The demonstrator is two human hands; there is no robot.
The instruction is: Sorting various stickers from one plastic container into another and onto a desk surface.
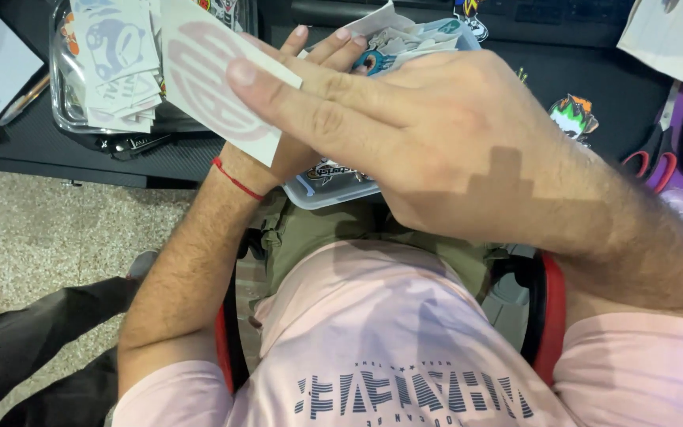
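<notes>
Right hand point(436, 142) sweeps flat across the front, fingers straight and pressed together, its fingertip resting on the white sticker sheet with the pink round design point(211, 79). Under it, the left hand point(310, 103) props that sheet up from behind over a clear plastic tray point(318, 194), fingertips poking out together. Farther back on the black desk point(49, 146), another clear tray of stickers point(112, 63), red-handled scissors point(654, 154) off right.

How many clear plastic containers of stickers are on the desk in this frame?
2. One clear container sits at upper left, stacked with sticker sheets. The other is at the desk's near edge, mostly covered by the right hand. More may be hidden behind the hands.
</notes>
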